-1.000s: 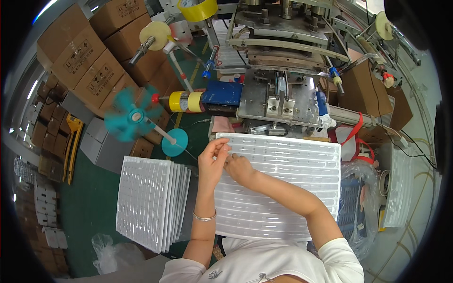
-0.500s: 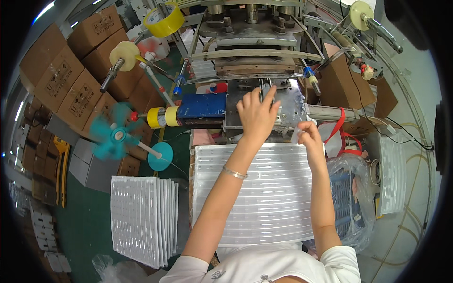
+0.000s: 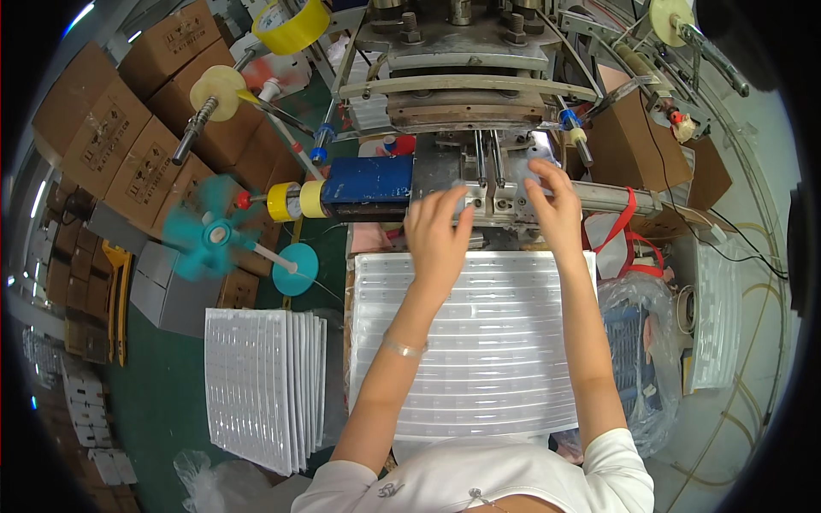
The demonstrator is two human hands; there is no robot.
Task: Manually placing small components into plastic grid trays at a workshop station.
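- Left hand [image 3: 436, 232] over the front left of the metal plate [image 3: 439, 154], with fingers parted and slightly curved, close to the left side of the small metal fixture [image 3: 505, 203]; hard to tell whether touching.
- Right hand [image 3: 560, 207] just right of the same fixture, with fingers bent and spread apart; contact with the plate likewise impossible to tell.
- Small metal fixture on the plate, between both hands, with two shiny parallel rods [image 3: 480, 158] behind, under the press [image 3: 469, 114].
- Beneath the forearms, in front of the plate: broad white ribbed tray [image 3: 479, 342].
- Left of that tray, a little apart: leaning pile of white ribbed trays [image 3: 248, 376].
- Left of the plate: blue box-shaped part [image 3: 369, 182], then yellow tape roll [image 3: 279, 203] and turquoise fan [image 3: 218, 232] with blurred blades.
- To the right: red strap [image 3: 631, 207].
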